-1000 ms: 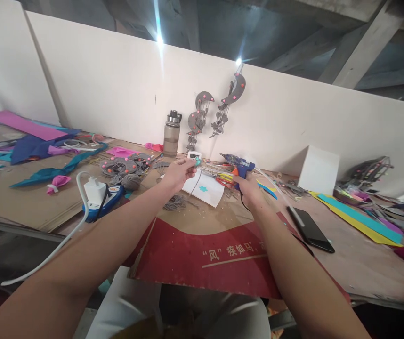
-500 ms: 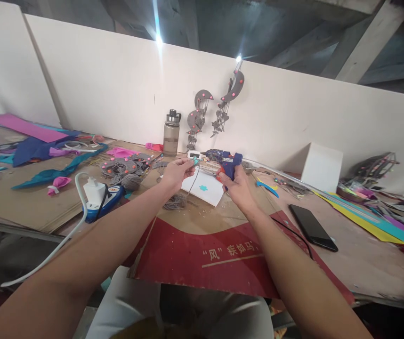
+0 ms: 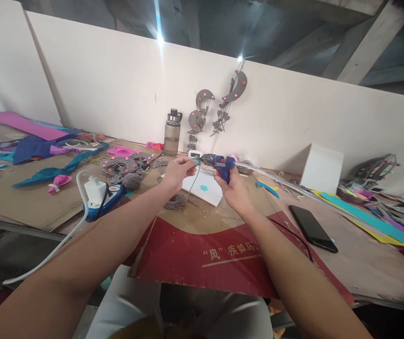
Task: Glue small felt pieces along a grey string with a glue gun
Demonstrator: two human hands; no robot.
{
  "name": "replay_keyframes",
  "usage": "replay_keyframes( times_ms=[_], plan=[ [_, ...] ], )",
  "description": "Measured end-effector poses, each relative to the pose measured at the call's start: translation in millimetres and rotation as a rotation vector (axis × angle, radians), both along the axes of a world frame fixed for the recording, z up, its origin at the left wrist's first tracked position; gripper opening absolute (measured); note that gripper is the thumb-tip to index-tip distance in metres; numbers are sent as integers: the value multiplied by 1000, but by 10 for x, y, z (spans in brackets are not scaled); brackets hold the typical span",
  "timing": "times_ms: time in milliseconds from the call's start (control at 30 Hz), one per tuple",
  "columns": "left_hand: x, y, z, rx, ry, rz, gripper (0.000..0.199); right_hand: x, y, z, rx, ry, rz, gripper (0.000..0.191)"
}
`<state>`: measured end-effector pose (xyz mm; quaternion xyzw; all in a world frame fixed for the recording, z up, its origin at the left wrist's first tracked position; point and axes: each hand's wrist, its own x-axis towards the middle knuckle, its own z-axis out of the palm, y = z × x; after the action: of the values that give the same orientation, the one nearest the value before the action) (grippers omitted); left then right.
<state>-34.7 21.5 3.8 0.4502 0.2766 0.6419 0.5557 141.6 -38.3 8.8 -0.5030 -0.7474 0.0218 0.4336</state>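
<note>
My left hand point(image 3: 178, 175) pinches a small teal piece point(image 3: 197, 161), mostly covered by the fingertips. A strand of grey yarn point(image 3: 194, 180) hangs down from it. My right hand point(image 3: 236, 190) is wrapped round a blue hot glue gun point(image 3: 226, 165), whose nozzle points left and comes right up to the teal piece; whether they touch I cannot tell. Below both hands lies a white board point(image 3: 213, 194) with a teal flower-shaped cutout point(image 3: 204, 188) on it. A bundle of grey yarn point(image 3: 175, 201) sits under my left wrist.
A water bottle point(image 3: 172, 134) stands by the white wall, near hanging grey moon-shaped ornaments point(image 3: 236, 87). At left are a blue power strip point(image 3: 112, 195) with a white plug and felt scraps point(image 3: 41, 148). A black phone point(image 3: 313, 228) lies at right. Red-printed cardboard point(image 3: 195, 259) covers the front.
The glue gun has turned in my right hand, and its nozzle has come closer to the teal piece. My left hand keeps its pinch in nearly the same spot.
</note>
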Motion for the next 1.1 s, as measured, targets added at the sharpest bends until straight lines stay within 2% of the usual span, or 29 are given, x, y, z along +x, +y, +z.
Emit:
replay_keyframes(
  times_ms=[267,1100],
  plan=[
    [-3,2,-2,18,35,31,17,-15,-14,5,-8,-2,-10,48],
    [-7,-9,-3,31,64,41,15,-33,-22,-5,-19,17,-12,46]
  ],
)
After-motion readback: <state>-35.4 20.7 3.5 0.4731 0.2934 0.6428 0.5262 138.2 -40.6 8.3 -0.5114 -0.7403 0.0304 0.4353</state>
